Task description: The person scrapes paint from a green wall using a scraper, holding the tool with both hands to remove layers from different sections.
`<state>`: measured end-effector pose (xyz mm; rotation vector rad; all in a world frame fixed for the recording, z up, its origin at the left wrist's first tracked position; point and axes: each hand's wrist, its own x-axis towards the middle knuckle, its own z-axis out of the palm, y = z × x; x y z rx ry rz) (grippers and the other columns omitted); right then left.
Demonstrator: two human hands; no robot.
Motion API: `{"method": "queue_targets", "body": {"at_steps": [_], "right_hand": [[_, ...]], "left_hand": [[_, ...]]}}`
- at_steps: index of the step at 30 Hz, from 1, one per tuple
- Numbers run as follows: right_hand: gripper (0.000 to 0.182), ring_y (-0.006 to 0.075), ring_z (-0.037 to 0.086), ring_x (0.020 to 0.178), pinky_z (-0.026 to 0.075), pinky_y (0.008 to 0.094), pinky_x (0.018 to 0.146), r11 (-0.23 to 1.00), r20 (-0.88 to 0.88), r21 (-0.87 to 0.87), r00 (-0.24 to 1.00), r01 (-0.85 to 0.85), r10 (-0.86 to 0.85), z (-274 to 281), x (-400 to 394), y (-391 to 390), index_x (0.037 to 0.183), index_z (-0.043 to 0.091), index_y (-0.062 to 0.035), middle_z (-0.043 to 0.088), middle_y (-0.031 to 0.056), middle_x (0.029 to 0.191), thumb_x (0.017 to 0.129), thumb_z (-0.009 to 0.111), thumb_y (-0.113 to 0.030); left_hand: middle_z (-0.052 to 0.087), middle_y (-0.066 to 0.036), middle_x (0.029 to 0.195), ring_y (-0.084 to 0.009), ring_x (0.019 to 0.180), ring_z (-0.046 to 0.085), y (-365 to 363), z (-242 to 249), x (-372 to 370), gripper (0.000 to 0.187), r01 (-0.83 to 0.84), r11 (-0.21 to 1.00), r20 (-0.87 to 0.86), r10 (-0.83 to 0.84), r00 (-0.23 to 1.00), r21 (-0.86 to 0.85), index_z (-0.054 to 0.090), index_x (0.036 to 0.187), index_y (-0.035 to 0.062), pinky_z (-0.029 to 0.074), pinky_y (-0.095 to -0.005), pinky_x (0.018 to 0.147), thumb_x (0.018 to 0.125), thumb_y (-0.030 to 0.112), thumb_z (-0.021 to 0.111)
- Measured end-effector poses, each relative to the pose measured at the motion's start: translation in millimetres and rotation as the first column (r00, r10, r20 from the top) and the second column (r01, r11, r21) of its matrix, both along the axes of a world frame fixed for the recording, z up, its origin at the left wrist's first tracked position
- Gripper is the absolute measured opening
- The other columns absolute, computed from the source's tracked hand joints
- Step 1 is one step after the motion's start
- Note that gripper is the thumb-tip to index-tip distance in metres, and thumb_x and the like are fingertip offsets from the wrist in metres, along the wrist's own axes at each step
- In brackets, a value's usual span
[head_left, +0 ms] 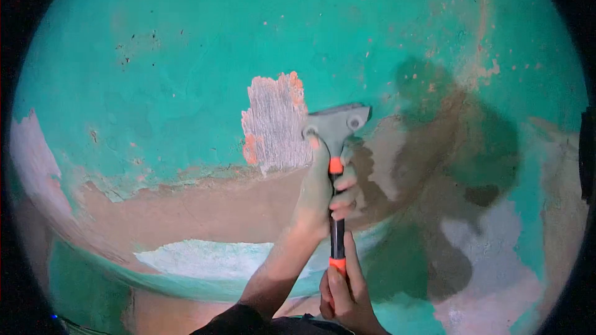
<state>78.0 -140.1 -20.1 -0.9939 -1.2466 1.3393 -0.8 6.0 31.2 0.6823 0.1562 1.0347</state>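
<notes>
Both hands are closed on a long-handled paint scraper (337, 236), its black handle banded in orange. My left hand (316, 180) grips high on the handle, its thumb up against the grey head. Lower down, my right hand (351, 298) wraps the orange end of the handle. The scraper's wide head lies at the wall, just right of a pale scraped patch (276, 124) with rough, streaked edges and bits of orange. Around that patch the wall (186, 74) is painted green. The blade's edge is hard to make out.
Below the green paint runs a band of bare brown plaster (186, 211), with a whitish patch (211, 263) under it. Small chips and pits mark the paint. A dark shadow (459, 149) falls across the wall on the right, near another pale patch (487, 236).
</notes>
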Motion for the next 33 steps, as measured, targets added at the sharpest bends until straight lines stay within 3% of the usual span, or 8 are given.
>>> {"method": "queue_targets", "body": {"at_steps": [5,8,17,20,22,24,26,33], "right_hand": [[0.067,0.0089,0.034,0.041,0.033,0.0228,0.039,1.0,-0.05,0.005,0.998,-0.026,0.026,11,-3,-7,0.151,-0.009,-0.0105,0.039,0.0031,0.061,0.101,0.034,-0.023],[0.068,0.009,0.033,0.04,0.033,0.0232,0.039,0.993,-0.098,-0.119,0.995,-0.01,-0.002,-1,-2,-6,0.151,-0.01,-0.0119,0.04,0.0035,0.06,0.101,0.034,-0.023],[0.061,0.0086,0.034,0.041,0.034,0.0227,0.039,0.996,-0.082,0.072,0.995,-0.046,0.052,-12,-1,3,0.151,-0.005,-0.0091,0.043,0.0046,0.063,0.101,0.031,-0.013],[0.062,0.0088,0.035,0.041,0.034,0.0227,0.039,0.995,-0.087,0.096,0.995,-0.033,0.042,-1,-2,7,0.151,-0.005,-0.0088,0.044,0.0055,0.063,0.102,0.032,-0.014],[0.062,0.009,0.036,0.041,0.035,0.0231,0.039,0.964,0.17,0.266,0.985,-0.011,-0.036,-21,0,4,0.151,-0.004,-0.008,0.044,0.006,0.063,0.101,0.032,-0.014],[0.062,0.0092,0.036,0.041,0.035,0.0232,0.04,0.958,0.185,0.287,0.982,-0.017,-0.038,-22,0,6,0.151,-0.004,-0.0069,0.044,0.0062,0.064,0.101,0.032,-0.014],[0.062,0.0093,0.036,0.041,0.035,0.0232,0.04,0.991,-0.023,0.125,0.999,-0.046,0.049,-8,1,2,0.151,-0.003,-0.0056,0.044,0.0061,0.064,0.101,0.032,-0.014],[0.062,0.0088,0.035,0.041,0.035,0.0233,0.039,0.994,-0.006,0.107,1.0,-0.014,0.015,2,-4,-1,0.151,-0.002,-0.0045,0.041,0.0035,0.058,0.101,0.032,-0.019]], "left_hand": [[0.033,0.006,0.06,-0.0033,0.038,0.025,-1,5,1,0.054,0.046,0.999,0.07,-0.046,0.997,0.002,0.044,0.088,0.0161,0.021,-0.0187,0.031,0.091,0.069,0.032],[0.033,0.007,0.06,-0.0028,0.038,0.025,-3,-5,2,0.054,-0.008,1.0,-0.017,0.008,1.0,0.024,0.044,0.088,0.0164,0.021,-0.0181,0.031,0.091,0.069,0.032],[0.032,0.007,0.061,-0.0028,0.038,0.023,-1,3,-1,0.052,0.01,0.998,0.0,-0.01,1.0,0.054,0.044,0.089,0.0163,0.02,-0.0185,0.03,0.093,0.066,0.031],[0.032,0.006,0.061,-0.0022,0.035,0.024,4,17,1,0.049,0.044,0.997,0.119,-0.052,0.992,0.071,0.045,0.089,0.0139,0.023,-0.0172,0.027,0.096,0.061,0.032],[0.032,0.006,0.061,-0.0023,0.036,0.024,-1,11,0,0.048,0.014,0.999,0.09,-0.018,0.996,0.048,0.045,0.089,0.0136,0.022,-0.0173,0.027,0.096,0.059,0.032],[0.032,0.006,0.061,-0.0025,0.036,0.024,-5,0,-1,0.048,0.022,1.0,0.082,-0.023,0.996,0.016,0.045,0.089,0.0135,0.022,-0.0172,0.027,0.096,0.059,0.032],[0.033,0.006,0.061,-0.0027,0.036,0.025,-2,5,-1,0.048,0.03,0.999,0.105,-0.033,0.994,0.034,0.045,0.088,0.0141,0.022,-0.0174,0.027,0.095,0.06,0.033],[0.032,0.006,0.061,-0.0034,0.038,0.024,-5,9,-2,0.052,-0.033,0.999,-0.001,0.033,0.999,0.013,0.044,0.088,0.0153,0.021,-0.0182,0.031,0.092,0.066,0.033]]}}
